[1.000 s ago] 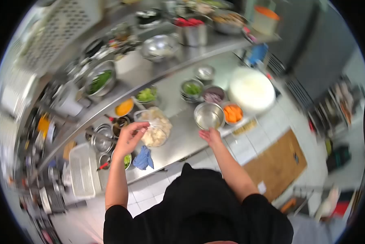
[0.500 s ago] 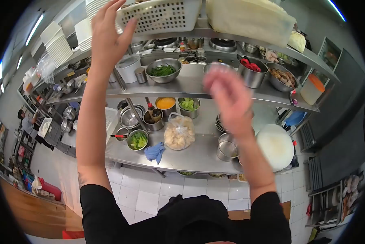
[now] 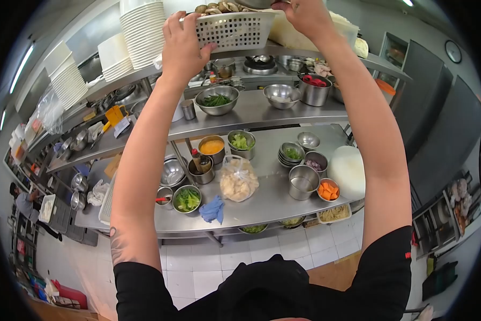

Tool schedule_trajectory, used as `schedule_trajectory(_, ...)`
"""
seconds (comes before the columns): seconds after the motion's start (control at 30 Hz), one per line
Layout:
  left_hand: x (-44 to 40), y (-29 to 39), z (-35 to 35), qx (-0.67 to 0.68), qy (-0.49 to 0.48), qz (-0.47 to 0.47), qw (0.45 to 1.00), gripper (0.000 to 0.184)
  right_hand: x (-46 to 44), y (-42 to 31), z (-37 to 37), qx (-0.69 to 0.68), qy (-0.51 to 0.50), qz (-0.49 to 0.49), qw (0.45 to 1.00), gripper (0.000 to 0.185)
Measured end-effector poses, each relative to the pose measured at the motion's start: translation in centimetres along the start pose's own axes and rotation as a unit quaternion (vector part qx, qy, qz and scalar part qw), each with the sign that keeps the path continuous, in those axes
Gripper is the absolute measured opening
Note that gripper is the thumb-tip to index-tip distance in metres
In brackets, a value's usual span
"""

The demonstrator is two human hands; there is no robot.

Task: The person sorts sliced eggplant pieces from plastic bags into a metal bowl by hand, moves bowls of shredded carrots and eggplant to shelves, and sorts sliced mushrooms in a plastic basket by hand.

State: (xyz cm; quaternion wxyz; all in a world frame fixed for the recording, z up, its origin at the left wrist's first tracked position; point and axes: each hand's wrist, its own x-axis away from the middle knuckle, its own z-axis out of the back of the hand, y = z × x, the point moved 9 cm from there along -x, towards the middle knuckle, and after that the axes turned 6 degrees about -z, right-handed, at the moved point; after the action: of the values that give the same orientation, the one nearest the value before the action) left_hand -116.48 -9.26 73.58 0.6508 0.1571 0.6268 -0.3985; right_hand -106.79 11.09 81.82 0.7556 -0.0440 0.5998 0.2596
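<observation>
On the top shelf sits a white perforated plastic basket (image 3: 235,33) with brown mushrooms (image 3: 219,7) in it. My left hand (image 3: 182,49) grips its left end, fingers over the rim and thumb against the front wall. A metal bowl (image 3: 257,4) is partly visible at the top edge, above the basket's right half. My right hand (image 3: 308,17) is closed on the bowl's right side, and its upper part is cut off by the frame. Right behind this hand stands a large pale plastic container (image 3: 288,33).
Stacks of white dishes (image 3: 142,35) stand left of the basket. The middle shelf (image 3: 256,115) carries a bowl of green vegetables (image 3: 217,100) and a pot with red contents (image 3: 313,90). Below, the counter (image 3: 240,211) holds a filled plastic bag (image 3: 239,182), a blue cloth (image 3: 212,209) and several metal containers.
My left hand has come onto the basket's left end. My right hand has risen from above the middle shelf to the top, where it now holds a metal bowl. The view has shifted.
</observation>
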Motion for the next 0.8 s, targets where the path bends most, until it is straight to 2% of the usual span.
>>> schedule_trajectory(0.1, 0.0, -0.4, -0.3, -0.005, -0.008, 0.007, 1.0, 0.073, 0.3, -2.1, 1.5, 0.051, 0.025, 0.04, 0.998, 0.014)
schedule_trajectory(0.23, 0.4, -0.3, 0.0, -0.035, -0.021, -0.012, 0.999, 0.079, 1.7, -4.7, 5.8, 0.03, 0.014, 0.005, 0.999, 0.015)
schedule_trajectory(0.27, 0.6, -0.3, 0.4, -0.037, -0.019, -0.006, 0.999, 0.075, 2.4, -5.6, 7.3, 0.026, 0.004, -0.004, 1.0, 0.015)
schedule_trajectory(0.3, 0.6, 0.2, 1.2, -0.029, -0.028, -0.001, 0.999, 0.075, 3.4, -6.6, 8.8, 0.022, -0.01, -0.017, 1.0, 0.015)
schedule_trajectory(0.33, 0.4, 1.7, 3.1, -0.033, -0.013, -0.031, 0.999, 0.069, 4.8, -6.6, 10.0, 0.011, -0.072, -0.092, 0.993, 0.023)
schedule_trajectory(0.4, 2.1, 5.7, 5.0, -0.021, -0.012, -0.057, 0.998, 0.064, 10.0, -6.1, 12.3, -0.038, -0.154, -0.145, 0.977, 0.025)
schedule_trajectory(0.43, 4.1, 6.4, 4.8, 0.216, -0.05, 0.079, 0.972, 0.063, 13.0, -6.4, 13.3, -0.077, -0.173, -0.122, 0.974, 0.019)
schedule_trajectory(0.47, 7.0, 8.2, 3.9, 0.433, -0.086, 0.216, 0.871, 0.062, 16.3, -7.7, 13.6, -0.1, -0.2, -0.163, 0.961, 0.017)
schedule_trajectory(0.5, 11.6, 11.2, 2.1, 0.559, -0.129, 0.327, 0.751, 0.06, 19.7, -9.2, 13.8, -0.124, -0.224, -0.204, 0.945, 0.016)
schedule_trajectory(0.53, 16.5, 16.2, 0.6, 0.699, -0.198, 0.407, 0.553, 0.071, 22.8, -10.9, 13.5, -0.1, -0.253, -0.17, 0.947, 0.017)
schedule_trajectory(0.57, 21.0, 20.7, -0.3, 0.759, -0.235, 0.465, 0.39, 0.078, 26.2, -12.3, 12.8, -0.08, -0.281, -0.134, 0.947, 0.019)
schedule_trajectory(0.6, 25.0, 24.7, -1.0, 0.773, -0.274, 0.486, 0.303, 0.081, 29.9, -13.2, 11.7, -0.084, -0.304, -0.139, 0.939, 0.021)
schedule_trajectory(0.67, 31.3, 29.4, -2.4, 0.696, -0.267, 0.6, 0.291, 0.069, 37.9, -13.8, 9.5, -0.102, -0.345, -0.173, 0.917, 0.025)
schedule_trajectory(0.7, 34.5, 31.3, -4.3, 0.669, -0.252, 0.629, 0.304, 0.062, 41.5, -13.7, 8.9, -0.114, -0.363, -0.207, 0.901, 0.026)
schedule_trajectory(0.73, 37.0, 33.2, -5.6, 0.649, -0.24, 0.659, 0.295, 0.059, 43.3, -13.4, 8.6, -0.116, -0.368, -0.215, 0.897, 0.026)
schedule_trajectory(0.8, 40.4, 36.0, -7.8, 0.626, -0.229, 0.69, 0.281, 0.055, 46.0, -11.9, 8.4, -0.178, -0.335, -0.287, 0.879, 0.043)
